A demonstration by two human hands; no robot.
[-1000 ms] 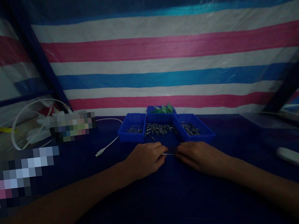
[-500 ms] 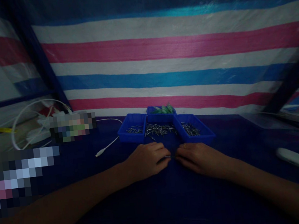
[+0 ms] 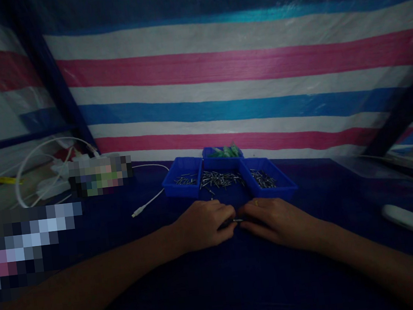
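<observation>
My left hand (image 3: pixel 204 223) and my right hand (image 3: pixel 273 219) rest on the dark blue table (image 3: pixel 242 270), fingertips meeting. Both are closed in a pinch on a small thin metal pin (image 3: pixel 237 220) held between them. Just beyond the hands stand blue trays: the left tray (image 3: pixel 183 178) with a few pins, a middle heap of metal pins (image 3: pixel 220 178), and the right tray (image 3: pixel 267 178) with darker pins. A small tray of green parts (image 3: pixel 224 151) sits behind them.
A white cable with a plug (image 3: pixel 148 204) lies left of the trays, with more white cables (image 3: pixel 43 163) at far left. A white oval object (image 3: pixel 403 217) lies at right. A striped tarp wall (image 3: pixel 219 74) closes the back.
Both hands have drawn slightly closer together and nearer to me; less of the pin shows between the fingertips than before.
</observation>
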